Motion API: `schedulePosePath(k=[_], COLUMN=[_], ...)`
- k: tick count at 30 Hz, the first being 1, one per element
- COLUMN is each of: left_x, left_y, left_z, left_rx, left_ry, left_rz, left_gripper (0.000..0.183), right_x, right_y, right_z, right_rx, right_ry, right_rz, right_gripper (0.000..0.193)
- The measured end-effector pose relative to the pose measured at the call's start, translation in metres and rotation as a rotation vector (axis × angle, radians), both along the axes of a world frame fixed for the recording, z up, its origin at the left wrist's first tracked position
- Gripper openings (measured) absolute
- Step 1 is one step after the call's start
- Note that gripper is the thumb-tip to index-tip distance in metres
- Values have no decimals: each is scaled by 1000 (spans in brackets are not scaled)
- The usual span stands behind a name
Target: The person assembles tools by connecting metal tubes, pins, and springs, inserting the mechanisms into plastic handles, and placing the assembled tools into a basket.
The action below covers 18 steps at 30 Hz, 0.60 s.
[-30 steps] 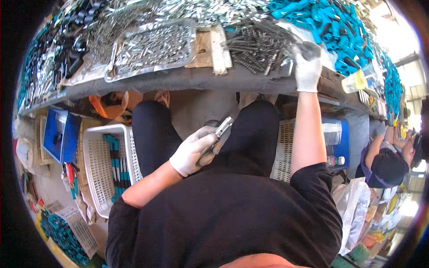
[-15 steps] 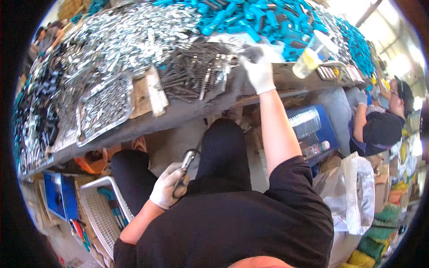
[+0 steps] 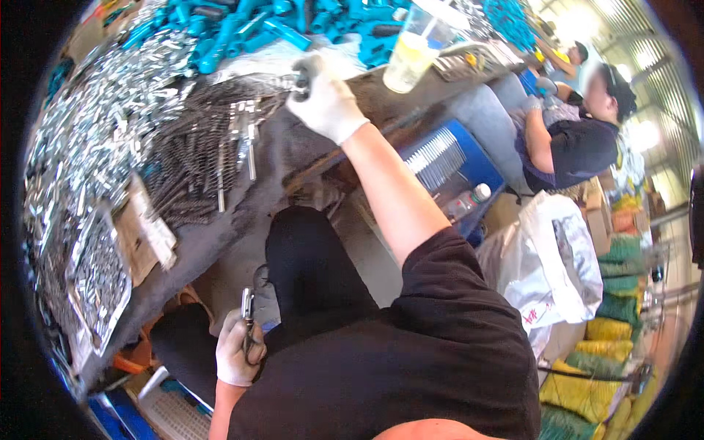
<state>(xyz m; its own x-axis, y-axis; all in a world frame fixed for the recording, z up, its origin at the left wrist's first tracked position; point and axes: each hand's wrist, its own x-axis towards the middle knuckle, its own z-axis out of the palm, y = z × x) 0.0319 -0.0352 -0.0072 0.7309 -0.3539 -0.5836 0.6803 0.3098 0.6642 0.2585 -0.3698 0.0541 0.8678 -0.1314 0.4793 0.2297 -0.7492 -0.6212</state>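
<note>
I see the left hand (image 3: pixel 238 353), in a white glove with grey fingers, closed around a slim, shiny silver metal piece (image 3: pixel 247 302) that stands up out of the fist, near the knee of the black trousers (image 3: pixel 308 257). The right hand (image 3: pixel 328 101), gloved the same way, reaches over the dark workbench (image 3: pixel 275 150) with its fingers curled; from my view I cannot tell whether they grip anything. Just left of those fingertips, the small parts are too blurred for me to make out.

Nearest on that side I have a heap of dark, coiled metal springs (image 3: pixel 180 150), with a broad spread of small, shiny silver metal parts (image 3: pixel 95 125) beyond it to the left. Turquoise plastic handles (image 3: pixel 227 37) pile up behind the right hand, and to its right I see a clear plastic cup with yellow contents (image 3: pixel 405 64) near the bench edge. Below, a blue plastic tray (image 3: pixel 480 165) holds a row of silver strips (image 3: pixel 436 159) and a clear bottle with a white cap (image 3: pixel 466 203).
</note>
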Motion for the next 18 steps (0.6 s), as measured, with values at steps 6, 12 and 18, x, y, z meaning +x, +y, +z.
schedulePosePath(k=[6, 12, 18], left_x=[13, 19, 27], left_y=[-2, 1, 4], left_z=[-15, -28, -32], left_rx=[35, -51, -114], left_ry=[-39, -28, 81], left_rz=[-92, -133, -95], left_gripper=[29, 33, 22], right_x=[10, 10, 17], right_y=[-3, 0, -2], right_z=[7, -5, -8], right_rx=[-395, -244, -145], right_ry=[128, -44, -109], right_rz=[-18, -108, -94], right_gripper=[42, 24, 19])
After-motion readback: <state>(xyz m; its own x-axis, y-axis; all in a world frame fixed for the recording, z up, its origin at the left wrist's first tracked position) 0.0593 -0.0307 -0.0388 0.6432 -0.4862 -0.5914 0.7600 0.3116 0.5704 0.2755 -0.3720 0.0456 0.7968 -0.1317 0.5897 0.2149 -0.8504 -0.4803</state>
